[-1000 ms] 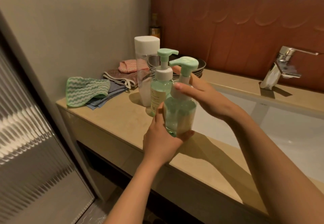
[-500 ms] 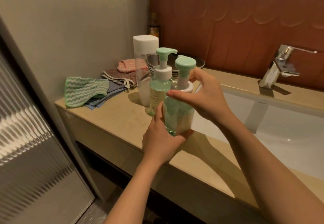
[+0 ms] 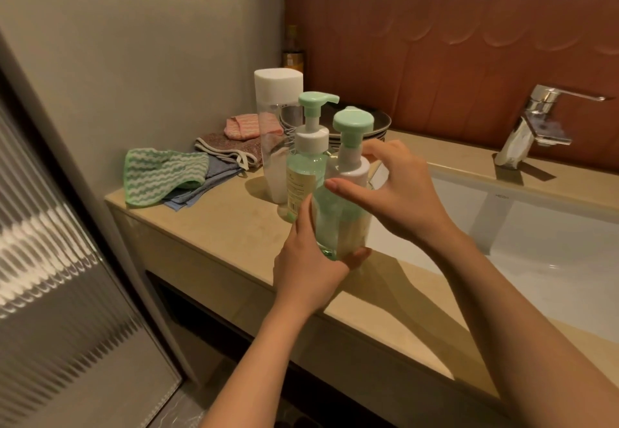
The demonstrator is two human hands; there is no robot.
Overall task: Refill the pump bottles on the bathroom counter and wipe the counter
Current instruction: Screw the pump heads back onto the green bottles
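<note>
- My left hand (image 3: 308, 266) was wrapped around the lower part of the front pump bottle (image 3: 341, 226), with my thumb up one side and my fingers curled under the other.
- My right hand (image 3: 402, 199) was at the top of that same bottle, with my thumb in front of the white collar (image 3: 353, 168) and my fingers curled behind it, closed around it.
- The bottle was upright, over the front part of the counter (image 3: 217, 226), just beside the sink (image 3: 552, 253). I could not tell if its bottom touched the counter.
- It had a green pump head and pale green liquid inside.
- The back pump bottle (image 3: 303, 173) stood on the counter right behind it, looking the same.
- A tall clear bottle with a white cap (image 3: 276, 139) stood just beside that one.
- A green wavy cloth (image 3: 160, 176), a blue cloth (image 3: 214, 179), a brown cloth (image 3: 231, 146) and a pink cloth (image 3: 244, 126) lay by the wall.
- Dark plates (image 3: 380, 122) sat at the back, and the tap (image 3: 532, 126) was past the sink.
</note>
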